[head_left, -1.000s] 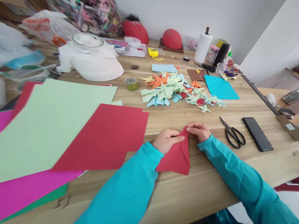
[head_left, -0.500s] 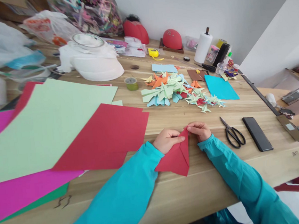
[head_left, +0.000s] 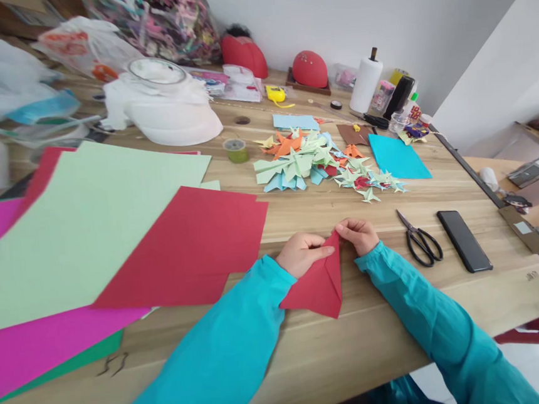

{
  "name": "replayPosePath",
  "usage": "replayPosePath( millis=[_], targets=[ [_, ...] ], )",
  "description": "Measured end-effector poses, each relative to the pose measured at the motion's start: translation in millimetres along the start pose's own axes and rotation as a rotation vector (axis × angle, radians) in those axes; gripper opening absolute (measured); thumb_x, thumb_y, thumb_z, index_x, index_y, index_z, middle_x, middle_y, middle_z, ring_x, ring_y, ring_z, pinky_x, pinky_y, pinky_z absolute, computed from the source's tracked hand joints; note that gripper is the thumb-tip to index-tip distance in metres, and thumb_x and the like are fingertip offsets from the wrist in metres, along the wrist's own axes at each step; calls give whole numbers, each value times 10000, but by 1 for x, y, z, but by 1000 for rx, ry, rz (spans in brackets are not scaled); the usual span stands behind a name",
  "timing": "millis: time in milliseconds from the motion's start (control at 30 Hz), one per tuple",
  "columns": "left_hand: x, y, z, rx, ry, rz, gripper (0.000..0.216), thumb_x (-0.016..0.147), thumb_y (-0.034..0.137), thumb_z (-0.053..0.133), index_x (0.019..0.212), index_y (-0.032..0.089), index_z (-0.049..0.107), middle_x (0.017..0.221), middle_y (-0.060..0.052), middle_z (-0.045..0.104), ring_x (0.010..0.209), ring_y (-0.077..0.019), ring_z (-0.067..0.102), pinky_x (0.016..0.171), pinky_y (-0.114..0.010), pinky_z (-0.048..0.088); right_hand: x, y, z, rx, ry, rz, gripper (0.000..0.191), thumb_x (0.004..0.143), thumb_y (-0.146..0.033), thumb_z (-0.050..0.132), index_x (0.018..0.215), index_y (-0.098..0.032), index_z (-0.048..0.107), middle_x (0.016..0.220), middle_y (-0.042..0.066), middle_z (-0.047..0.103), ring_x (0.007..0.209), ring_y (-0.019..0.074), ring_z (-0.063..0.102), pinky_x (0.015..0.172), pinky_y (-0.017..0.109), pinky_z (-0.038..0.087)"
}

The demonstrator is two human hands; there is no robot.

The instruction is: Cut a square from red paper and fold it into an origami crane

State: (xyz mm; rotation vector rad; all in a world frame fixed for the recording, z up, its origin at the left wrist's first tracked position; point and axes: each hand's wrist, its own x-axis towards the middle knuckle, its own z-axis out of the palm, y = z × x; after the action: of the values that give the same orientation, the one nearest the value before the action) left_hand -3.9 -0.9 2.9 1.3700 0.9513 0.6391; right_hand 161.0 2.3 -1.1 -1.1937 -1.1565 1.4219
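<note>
A folded piece of red paper [head_left: 318,289] is held between my two hands above the front of the wooden table. My left hand [head_left: 305,253] grips its upper left part, the thumb lying across the front. At the pointed top corner, my right hand [head_left: 358,235] pinches the tip between thumb and fingers. Crease lines and a folded flap show on the paper's right side. Larger sheets of red paper [head_left: 198,246] lie to the left of my left hand. Black-handled scissors [head_left: 421,242] rest to the right of my right hand.
A phone [head_left: 464,241] lies beyond the scissors. Behind my hands is a pile of folded paper shapes [head_left: 313,158], with a turquoise sheet [head_left: 400,157] beside it. Pale green sheets [head_left: 83,224] cover the left side. A tape roll [head_left: 236,151] and white cap-like item [head_left: 162,107] stand farther back.
Hardly anything differs. Both hands keep their grip on the red paper, and the view has shifted very slightly.
</note>
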Motion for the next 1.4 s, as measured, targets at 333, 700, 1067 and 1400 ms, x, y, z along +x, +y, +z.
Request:
replayPosePath(
  millis=[333, 700, 1067, 1400],
  targets=[
    [1, -1, 1, 66, 31, 78, 369, 656, 458, 598, 468, 161, 487, 473, 48, 414, 512, -100, 372, 496, -236, 313, 2, 1, 0, -57, -22, -40, 461, 536, -618, 717, 571, -183, 567, 469, -36, 536, 442, 85, 448, 453, 228, 374],
    [0, -3, 5, 71, 186, 162, 231, 668, 379, 608, 591, 162, 623, 528, 20, 541, 527, -118, 450, 531, -249, 377, -1, 1, 5, -266, -11, -144, 526, 617, -698, 598, 528, -193, 479, 457, -54, 433, 460, 76, 351, 441, 226, 283],
    [3, -1, 2, -81, 334, 183, 229, 602, 379, 678, 664, 160, 658, 643, -18, 644, 639, -157, 555, 621, -276, 445, -7, 7, 5, -309, -195, -202, 419, 697, -588, 610, 637, -180, 542, 546, -39, 458, 515, 88, 373, 511, 239, 315],
    [5, -2, -1, -77, 344, 178, 241, 612, 405, 662, 623, 167, 626, 572, 7, 580, 572, -127, 476, 561, -258, 383, -12, 5, 7, -366, -211, -232, 304, 745, -465, 584, 634, -183, 550, 565, -30, 479, 542, 97, 397, 544, 242, 343]
  ],
)
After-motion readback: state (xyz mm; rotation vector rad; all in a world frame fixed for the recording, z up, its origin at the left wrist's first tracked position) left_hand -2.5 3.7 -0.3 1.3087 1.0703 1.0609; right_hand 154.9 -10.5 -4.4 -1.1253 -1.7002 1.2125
